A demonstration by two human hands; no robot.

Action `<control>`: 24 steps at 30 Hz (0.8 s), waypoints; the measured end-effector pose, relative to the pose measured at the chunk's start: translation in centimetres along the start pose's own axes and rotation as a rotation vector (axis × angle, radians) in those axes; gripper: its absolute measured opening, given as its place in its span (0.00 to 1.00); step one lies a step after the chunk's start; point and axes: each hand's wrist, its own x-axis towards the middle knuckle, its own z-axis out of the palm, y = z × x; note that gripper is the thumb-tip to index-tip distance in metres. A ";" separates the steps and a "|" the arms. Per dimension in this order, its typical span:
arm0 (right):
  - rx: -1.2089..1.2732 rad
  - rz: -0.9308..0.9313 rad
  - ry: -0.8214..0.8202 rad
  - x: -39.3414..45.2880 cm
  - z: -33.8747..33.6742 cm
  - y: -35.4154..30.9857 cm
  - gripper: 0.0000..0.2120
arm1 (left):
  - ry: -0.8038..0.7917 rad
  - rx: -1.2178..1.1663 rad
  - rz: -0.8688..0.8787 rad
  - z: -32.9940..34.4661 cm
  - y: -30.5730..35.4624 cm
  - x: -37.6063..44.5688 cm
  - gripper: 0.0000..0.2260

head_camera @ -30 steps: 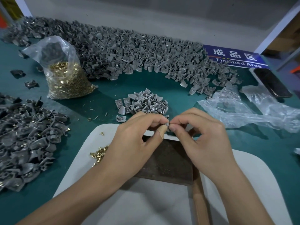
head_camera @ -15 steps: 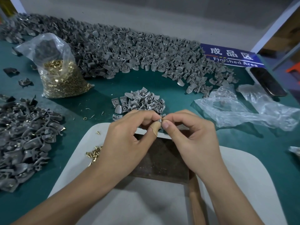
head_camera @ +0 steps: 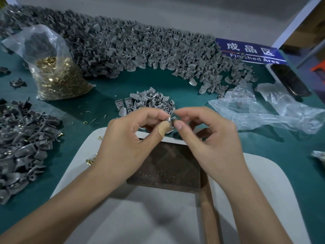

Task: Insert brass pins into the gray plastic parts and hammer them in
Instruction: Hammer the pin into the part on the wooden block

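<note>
Head view: both hands meet above the dark rectangular striking block (head_camera: 165, 166). Left hand (head_camera: 126, 147), bandaged thumb, pinches one small gray plastic part (head_camera: 171, 121); right hand (head_camera: 209, 143) pinches at the same part, the pin itself too small to make out. Seating appears underway, hammering not yet done. Dark parts with brass glints heap at left (head_camera: 22, 147); a long ridge of gray plastic parts (head_camera: 140, 48) and a clear bag of brass pins (head_camera: 58, 80) wait. Versus half a second earlier, the grip looks unchanged; the camera has only shifted slightly.
</note>
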 end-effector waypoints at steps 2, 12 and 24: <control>0.004 0.012 0.031 0.1 -0.5 -0.1 0.08 | -0.009 -0.026 -0.020 -0.2 0.1 0.2 0.05; -0.714 0.672 -0.184 -4.3 -3.0 0.4 0.13 | -0.405 0.193 0.066 -2.1 -0.1 1.2 0.02; -0.441 0.573 -0.110 -5.8 -4.2 -1.2 0.04 | -0.496 0.511 0.336 -3.5 0.3 1.6 0.04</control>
